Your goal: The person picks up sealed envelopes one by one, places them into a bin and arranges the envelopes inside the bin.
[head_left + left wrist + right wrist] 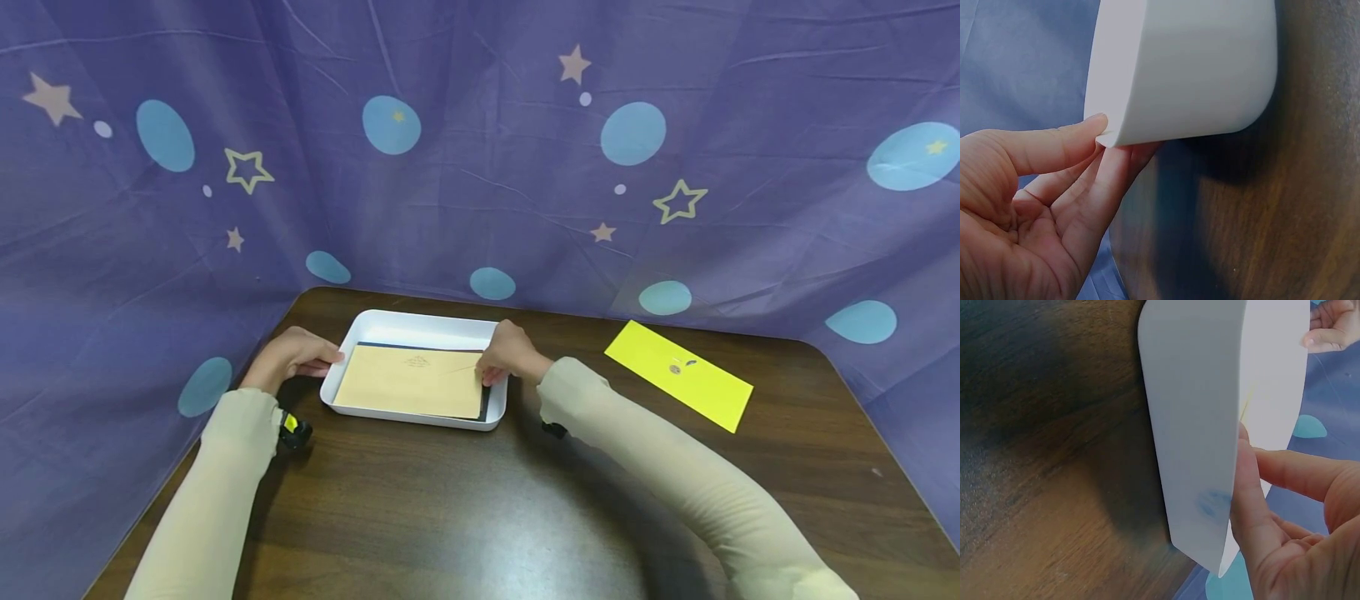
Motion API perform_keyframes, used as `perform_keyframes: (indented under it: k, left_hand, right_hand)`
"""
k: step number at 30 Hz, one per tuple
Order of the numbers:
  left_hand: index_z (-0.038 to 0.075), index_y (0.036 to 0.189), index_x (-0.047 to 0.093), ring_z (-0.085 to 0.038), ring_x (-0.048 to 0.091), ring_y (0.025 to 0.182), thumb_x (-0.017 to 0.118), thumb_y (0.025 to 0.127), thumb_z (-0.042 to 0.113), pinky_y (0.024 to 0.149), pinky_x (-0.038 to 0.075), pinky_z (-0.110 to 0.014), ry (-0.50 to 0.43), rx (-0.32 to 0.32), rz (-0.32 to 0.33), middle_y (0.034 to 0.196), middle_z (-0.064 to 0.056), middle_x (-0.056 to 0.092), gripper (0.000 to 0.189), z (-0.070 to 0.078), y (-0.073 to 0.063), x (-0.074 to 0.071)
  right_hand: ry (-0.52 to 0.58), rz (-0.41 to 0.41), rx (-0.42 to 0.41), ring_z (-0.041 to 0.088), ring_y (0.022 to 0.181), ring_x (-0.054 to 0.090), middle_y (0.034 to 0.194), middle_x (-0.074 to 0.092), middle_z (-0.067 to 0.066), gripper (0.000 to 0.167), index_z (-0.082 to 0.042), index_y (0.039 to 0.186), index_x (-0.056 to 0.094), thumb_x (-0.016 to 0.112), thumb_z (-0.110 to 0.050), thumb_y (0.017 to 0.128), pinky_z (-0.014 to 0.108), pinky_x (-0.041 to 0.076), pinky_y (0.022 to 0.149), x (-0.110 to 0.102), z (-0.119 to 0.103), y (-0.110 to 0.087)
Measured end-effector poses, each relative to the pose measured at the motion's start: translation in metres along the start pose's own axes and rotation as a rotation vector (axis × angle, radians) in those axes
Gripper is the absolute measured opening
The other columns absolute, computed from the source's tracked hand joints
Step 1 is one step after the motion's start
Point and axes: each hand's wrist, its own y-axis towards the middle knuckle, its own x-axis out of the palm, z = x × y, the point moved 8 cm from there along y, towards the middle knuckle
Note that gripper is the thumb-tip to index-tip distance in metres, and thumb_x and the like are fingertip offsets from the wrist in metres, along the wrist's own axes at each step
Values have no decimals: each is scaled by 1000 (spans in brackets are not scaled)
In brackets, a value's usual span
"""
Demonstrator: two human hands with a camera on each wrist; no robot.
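A white tray (pixel 420 422) sits on the table, holding a tan envelope (pixel 405 387) with small printing near its top edge. Darker flat pieces (pixel 485 404) show from under it, mostly hidden. My left hand (pixel 303 350) pinches the tray's left rim; in the left wrist view the thumb (pixel 1094 124) is on top with fingers beneath. Reaching over the right rim, my right hand (pixel 510 354) pinches the tan envelope's right edge. In the right wrist view a thin yellowish edge (pixel 1247 405) meets those fingertips, which the tray's wall partly hides.
A bright yellow envelope (pixel 678 375) with a small round fastener lies at an angle on the brown wooden table (pixel 420 500), right of the tray. Behind and beside the table hangs a purple curtain (pixel 487 200) with stars and blue dots.
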Motion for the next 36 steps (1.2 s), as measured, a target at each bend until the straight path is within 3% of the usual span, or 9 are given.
perform_keyframes:
  k: [8,14,18,23,36]
  left_hand:
    - [-13,125,62,-3,64,64,73,92,6,64,60,-19,3,-4,2,72,6,63,40,0,0,0]
    - [-14,126,61,-2,63,63,72,92,6,64,60,-18,1,-1,-5,71,5,63,41,0,-1,1]
    - [-14,127,61,-2,64,63,72,92,6,64,60,-19,-2,3,-6,72,5,64,41,1,-2,1]
    - [-14,127,60,-3,64,64,72,93,7,64,60,-19,5,4,-5,73,5,63,41,1,-2,0]
    - [-13,127,60,-3,64,66,72,93,7,65,61,-20,14,-6,-2,74,5,64,42,0,1,-1]
  right_hand:
    - [117,-37,-63,32,68,76,79,73,28,12,17,90,73,68,6,87,41,66,68,-11,-1,-8]
    - [186,-68,-108,25,63,74,83,74,29,17,20,97,71,70,6,87,46,65,73,-25,1,-12]
    - [140,-103,-144,21,65,72,82,75,22,20,17,102,71,70,1,90,50,64,80,-40,0,-15]
    - [95,-117,-155,22,70,73,86,75,18,24,13,108,72,70,-4,92,37,66,71,-66,-1,-20]
    - [26,-55,-101,18,76,75,95,77,17,29,9,115,70,73,-12,95,31,65,74,-139,25,-34]
